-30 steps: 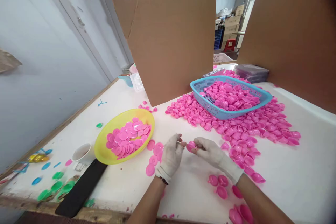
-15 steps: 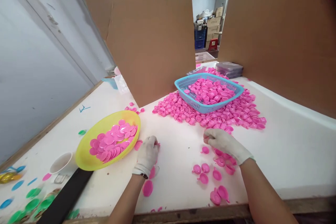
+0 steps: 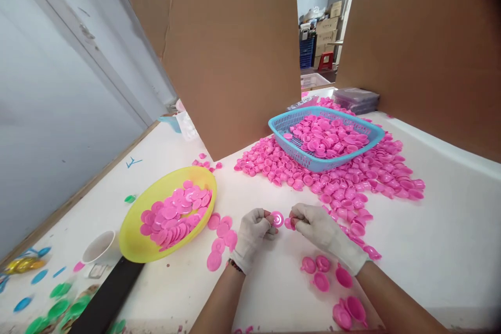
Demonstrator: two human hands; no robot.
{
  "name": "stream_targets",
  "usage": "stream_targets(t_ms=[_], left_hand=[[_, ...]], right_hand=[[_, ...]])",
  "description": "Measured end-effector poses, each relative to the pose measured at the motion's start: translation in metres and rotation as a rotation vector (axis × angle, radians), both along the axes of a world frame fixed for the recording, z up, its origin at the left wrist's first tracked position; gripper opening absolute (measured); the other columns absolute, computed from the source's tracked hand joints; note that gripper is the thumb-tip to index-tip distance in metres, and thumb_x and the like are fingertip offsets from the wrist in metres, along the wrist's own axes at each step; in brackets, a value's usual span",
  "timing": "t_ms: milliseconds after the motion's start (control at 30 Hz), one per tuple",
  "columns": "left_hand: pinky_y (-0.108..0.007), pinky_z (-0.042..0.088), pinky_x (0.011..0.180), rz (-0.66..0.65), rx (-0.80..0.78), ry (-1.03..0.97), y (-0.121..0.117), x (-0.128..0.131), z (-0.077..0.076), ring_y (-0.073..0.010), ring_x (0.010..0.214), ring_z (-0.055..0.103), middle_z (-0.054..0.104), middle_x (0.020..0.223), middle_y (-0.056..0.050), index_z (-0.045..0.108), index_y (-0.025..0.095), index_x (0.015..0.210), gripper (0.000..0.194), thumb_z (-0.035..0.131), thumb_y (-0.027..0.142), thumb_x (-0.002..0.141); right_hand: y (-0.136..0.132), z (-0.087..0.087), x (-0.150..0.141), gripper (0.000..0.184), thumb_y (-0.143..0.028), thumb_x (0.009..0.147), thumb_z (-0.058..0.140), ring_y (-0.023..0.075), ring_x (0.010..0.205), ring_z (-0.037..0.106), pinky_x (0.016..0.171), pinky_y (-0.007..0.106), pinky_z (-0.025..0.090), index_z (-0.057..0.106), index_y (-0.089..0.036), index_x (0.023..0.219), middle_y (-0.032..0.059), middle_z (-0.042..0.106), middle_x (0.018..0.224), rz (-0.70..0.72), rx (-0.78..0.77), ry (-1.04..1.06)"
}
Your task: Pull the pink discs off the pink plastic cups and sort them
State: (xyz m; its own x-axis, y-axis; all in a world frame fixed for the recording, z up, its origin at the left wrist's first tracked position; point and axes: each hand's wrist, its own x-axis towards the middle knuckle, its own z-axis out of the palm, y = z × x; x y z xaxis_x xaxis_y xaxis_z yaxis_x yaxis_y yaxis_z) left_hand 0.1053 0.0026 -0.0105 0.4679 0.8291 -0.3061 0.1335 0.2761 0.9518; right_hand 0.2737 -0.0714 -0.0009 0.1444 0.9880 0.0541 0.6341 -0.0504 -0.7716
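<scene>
Left hand point(image 3: 252, 235), lower centre: pinching a pink disc point(image 3: 277, 219), edge covered. Right hand point(image 3: 323, 229), just right: pinching a small pink piece point(image 3: 288, 223), mostly hidden, type unclear. Yellow bowl point(image 3: 132, 237), lower left. Blue basket point(image 3: 309, 162), right of centre, floor largely covered. Black strip point(image 3: 111, 292), cut off below.

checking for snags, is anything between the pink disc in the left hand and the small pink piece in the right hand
Nothing visible: the pink disc in the left hand faces the small pink piece in the right hand across a narrow gap. The loose discs lie off to the left.
</scene>
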Motion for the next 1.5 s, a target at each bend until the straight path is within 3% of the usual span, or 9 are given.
stream_targets(t_ms=[100, 333, 567, 733, 867, 1033, 1167, 1333, 1500], left_hand=[[-0.023, 0.045, 0.052, -0.011, -0.011, -0.051, -0.001, -0.001, 0.002, -0.012, 0.055, 0.058, 0.061, 0.061, -0.001, 0.054, 0.015, 0.079, 0.026, 0.064, 0.037, 0.071], [-0.022, 0.042, 0.05, -0.059, -0.145, -0.194, -0.004, 0.002, 0.006, -0.0091, 0.051, 0.052, 0.056, 0.063, 0.002, 0.052, 0.015, 0.089, 0.027, 0.063, 0.032, 0.07], [-0.023, 0.044, 0.052, 0.034, 0.018, -0.107, -0.006, 0.003, 0.0, -0.0096, 0.052, 0.051, 0.057, 0.061, 0.001, 0.058, 0.015, 0.079, 0.012, 0.059, 0.021, 0.069], [-0.031, 0.05, 0.08, -0.136, 0.081, -0.263, -0.004, -0.004, 0.008, -0.0164, 0.081, 0.061, 0.067, 0.094, -0.008, 0.065, 0.013, 0.095, 0.024, 0.057, 0.027, 0.078], [-0.033, 0.048, 0.086, -0.204, 0.193, -0.249, -0.008, -0.003, 0.012, -0.0203, 0.093, 0.061, 0.067, 0.1, -0.009, 0.064, 0.014, 0.104, 0.028, 0.059, 0.029, 0.081], [-0.029, 0.049, 0.075, -0.097, 0.294, -0.156, -0.013, 0.001, 0.007, -0.0186, 0.084, 0.06, 0.068, 0.089, -0.005, 0.063, 0.015, 0.091, 0.018, 0.063, 0.018, 0.074], [-0.028, 0.049, 0.073, -0.106, 0.412, -0.082, -0.015, -0.001, 0.009, -0.0174, 0.08, 0.06, 0.067, 0.088, -0.005, 0.064, 0.016, 0.092, 0.016, 0.055, 0.016, 0.079], [-0.03, 0.049, 0.082, -0.134, 0.475, -0.093, -0.018, -0.005, 0.014, -0.0193, 0.089, 0.061, 0.066, 0.097, -0.006, 0.062, 0.019, 0.096, 0.02, 0.057, 0.016, 0.077], [-0.029, 0.049, 0.075, -0.071, 0.449, -0.063, -0.019, -0.004, 0.007, -0.0183, 0.082, 0.06, 0.065, 0.087, -0.004, 0.062, 0.019, 0.085, 0.015, 0.058, 0.012, 0.072]], right_hand=[[0.005, -0.009, -0.004, 0.011, -0.017, 0.073, 0.044, 0.0127, 0.058, 0.046, 0.055, 0.025, 0.032, 0.044, -0.021, 0.062, -0.004, 0.048, 0.06, -0.033, 0.031, 0.01], [0.012, -0.023, -0.011, 0.009, -0.018, 0.073, 0.044, 0.0122, 0.06, 0.052, 0.057, 0.024, 0.039, 0.052, -0.02, 0.076, -0.0043, 0.051, 0.063, 0.022, -0.044, 0.417], [0.007, -0.014, -0.033, 0.013, -0.019, 0.077, 0.047, 0.0119, 0.057, 0.042, 0.052, 0.024, 0.031, 0.043, -0.021, 0.065, -0.0043, 0.046, 0.06, -0.077, 0.095, 0.071], [0.004, -0.008, -0.031, 0.016, -0.026, 0.083, 0.047, 0.0141, 0.058, 0.048, 0.053, 0.026, 0.031, 0.045, -0.021, 0.068, -0.0013, 0.052, 0.064, -0.167, 0.162, -0.099], [0.003, -0.012, -0.029, 0.019, -0.028, 0.084, 0.047, 0.0152, 0.057, 0.05, 0.052, 0.027, 0.03, 0.044, -0.021, 0.067, -0.0004, 0.052, 0.063, -0.202, 0.203, -0.199], [0.002, -0.017, -0.032, 0.007, -0.016, 0.081, 0.044, 0.0159, 0.063, 0.053, 0.055, 0.028, 0.038, 0.048, -0.021, 0.078, 0.0014, 0.055, 0.072, -0.155, 0.268, -0.183], [0.003, -0.016, -0.032, 0.024, -0.018, 0.082, 0.046, 0.0175, 0.073, 0.058, 0.063, 0.031, 0.047, 0.049, -0.019, 0.106, 0.0072, 0.059, 0.095, -0.111, 0.357, -0.068], [0.001, -0.015, -0.032, 0.011, -0.019, 0.086, 0.044, 0.0187, 0.075, 0.058, 0.064, 0.031, 0.047, 0.052, -0.021, 0.093, 0.0051, 0.06, 0.086, -0.059, 0.335, -0.05], [0.001, -0.018, -0.037, 0.009, -0.013, 0.081, 0.043, 0.0156, 0.062, 0.051, 0.055, 0.028, 0.039, 0.047, -0.022, 0.081, 0.0006, 0.053, 0.073, -0.077, 0.326, -0.119]])
